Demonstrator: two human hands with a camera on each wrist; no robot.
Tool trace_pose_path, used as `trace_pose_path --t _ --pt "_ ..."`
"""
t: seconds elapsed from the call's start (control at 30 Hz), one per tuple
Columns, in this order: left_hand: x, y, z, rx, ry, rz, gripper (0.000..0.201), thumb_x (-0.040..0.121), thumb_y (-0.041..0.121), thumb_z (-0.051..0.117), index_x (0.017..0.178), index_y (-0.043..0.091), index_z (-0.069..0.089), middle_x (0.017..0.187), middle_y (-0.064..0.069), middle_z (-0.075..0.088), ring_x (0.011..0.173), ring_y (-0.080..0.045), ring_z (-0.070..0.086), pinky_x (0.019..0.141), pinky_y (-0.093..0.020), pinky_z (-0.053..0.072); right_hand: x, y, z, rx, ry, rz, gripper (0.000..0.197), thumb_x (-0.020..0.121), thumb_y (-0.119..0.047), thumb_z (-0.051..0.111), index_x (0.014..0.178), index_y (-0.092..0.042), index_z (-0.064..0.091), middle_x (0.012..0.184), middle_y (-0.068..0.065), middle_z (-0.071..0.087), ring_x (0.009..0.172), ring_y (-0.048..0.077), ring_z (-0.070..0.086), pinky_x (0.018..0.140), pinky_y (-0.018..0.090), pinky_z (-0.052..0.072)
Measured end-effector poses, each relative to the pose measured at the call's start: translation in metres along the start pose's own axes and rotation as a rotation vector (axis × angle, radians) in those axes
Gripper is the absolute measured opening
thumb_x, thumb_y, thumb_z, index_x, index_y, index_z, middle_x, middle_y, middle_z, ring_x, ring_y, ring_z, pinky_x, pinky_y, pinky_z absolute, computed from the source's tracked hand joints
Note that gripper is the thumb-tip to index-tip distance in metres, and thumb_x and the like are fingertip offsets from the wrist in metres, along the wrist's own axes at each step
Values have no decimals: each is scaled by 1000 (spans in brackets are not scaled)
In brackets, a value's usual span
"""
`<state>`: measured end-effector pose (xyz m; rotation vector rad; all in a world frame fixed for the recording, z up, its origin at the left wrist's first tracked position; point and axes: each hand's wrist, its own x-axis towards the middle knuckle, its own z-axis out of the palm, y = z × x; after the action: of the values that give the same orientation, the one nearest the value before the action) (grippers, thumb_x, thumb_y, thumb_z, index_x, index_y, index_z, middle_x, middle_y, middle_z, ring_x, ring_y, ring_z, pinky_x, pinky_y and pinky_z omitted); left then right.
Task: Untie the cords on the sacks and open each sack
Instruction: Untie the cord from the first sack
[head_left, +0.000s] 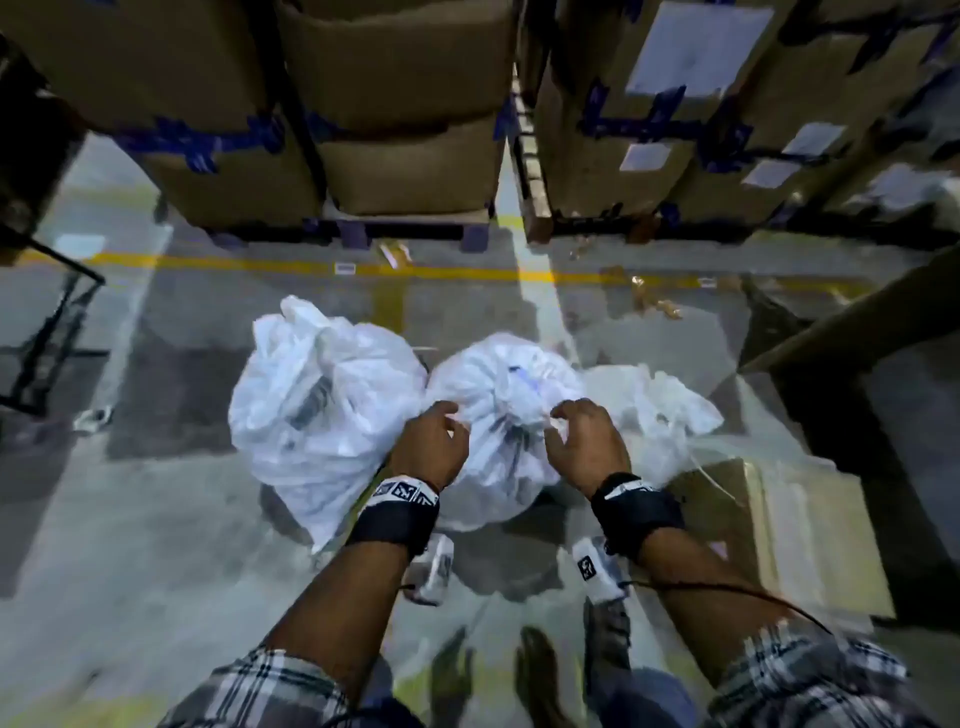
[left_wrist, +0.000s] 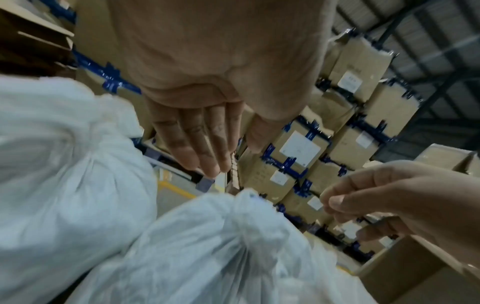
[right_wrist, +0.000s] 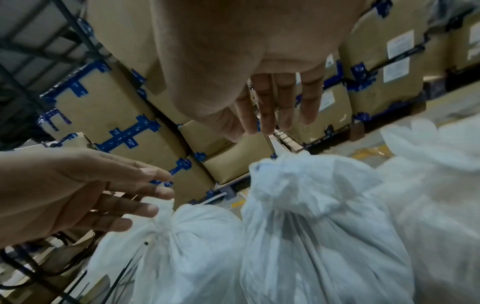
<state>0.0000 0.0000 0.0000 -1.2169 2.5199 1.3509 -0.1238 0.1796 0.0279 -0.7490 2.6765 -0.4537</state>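
Three white plastic sacks stand on the floor. The large left sack (head_left: 322, 410) (left_wrist: 64, 154) (right_wrist: 182, 236) has a knotted top. The middle sack (head_left: 504, 395) (left_wrist: 221, 246) (right_wrist: 311, 205) has a gathered neck with a small blue mark. The right sack (head_left: 660, 410) (right_wrist: 428, 185) lies beside it. My left hand (head_left: 457, 421) (left_wrist: 226, 158) (right_wrist: 155, 197) hovers at the middle sack's upper left, fingers straight and holding nothing. My right hand (head_left: 556, 428) (right_wrist: 257, 127) (left_wrist: 335, 197) hovers at its upper right, fingers loosely curled and holding nothing. I cannot make out a cord on the neck.
Stacks of cardboard boxes (head_left: 405, 156) with blue tape stand on pallets behind the sacks, past a yellow floor line (head_left: 260, 262). Flat cardboard (head_left: 805, 519) lies at the right beside a dark box edge (head_left: 857, 322). A black metal frame (head_left: 52, 338) stands at the left.
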Motion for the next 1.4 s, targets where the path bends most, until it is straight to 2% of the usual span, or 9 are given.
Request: trace_pose_path --t 0.17,0.33,0.43,0.57,0.77,0.83,0.9,1.07,1.4 --pt "25 -44 108 96 -101 17 52 96 32 62 145 17 50 145 -5 54 130 -25 54 110 -37 42 6 83 97 161 104 61 38 82 -11 67 119 -3 65 124 18 57 121 38 52 103 45 44" --pt "45 -92 179 204 -31 251 54 97 32 60 145 12 46 146 -8 49 131 -24 51 109 -37 41 15 140 186 140 146 13 50 81 -13 68 128 -3 57 135 19 48 128 36 45 112 45 36" --pt "50 -115 203 247 63 384 57 96 33 62 145 10 46 145 -9 50 129 -25 52 108 -39 43 21 158 218 157 195 -93 51 80 -17 70 128 -3 57 134 21 49 124 39 48 107 48 41" --pt "50 -140 219 279 173 465 66 92 35 66 148 8 43 147 -13 49 134 -30 48 112 -44 40 23 188 235 149 288 -174 45 80 -23 68 122 -10 60 126 13 54 118 33 52 102 42 46" --pt "6 -141 248 386 365 617 89 88 34 68 158 7 21 161 -20 28 144 -37 35 114 -50 37 8 249 213 94 273 -6 40 81 -23 67 119 -7 65 122 19 59 117 37 55 105 39 43" --pt "-21 -138 263 465 342 611 90 88 35 67 159 9 18 162 -21 24 144 -38 34 112 -50 38 -12 260 205 119 259 101 36 83 -20 63 117 -8 66 122 19 58 117 38 56 105 37 44" --pt "-40 -143 277 492 253 568 87 88 38 65 158 12 20 163 -18 21 146 -36 31 114 -48 36 -30 262 206 134 259 147 31 84 -20 62 113 -10 67 122 18 59 118 37 55 105 36 43" --pt "-42 -156 272 561 224 522 80 90 43 63 155 14 26 163 -12 20 143 -34 34 115 -44 35 -46 239 217 100 188 -78 40 85 -22 67 122 -6 62 125 18 56 122 35 51 109 37 36" --pt "30 -187 239 382 255 398 87 87 36 74 156 13 27 163 -12 22 150 -28 25 120 -40 28 26 173 242 230 270 -99 65 85 -40 72 137 -8 49 137 16 44 129 36 42 109 41 38"
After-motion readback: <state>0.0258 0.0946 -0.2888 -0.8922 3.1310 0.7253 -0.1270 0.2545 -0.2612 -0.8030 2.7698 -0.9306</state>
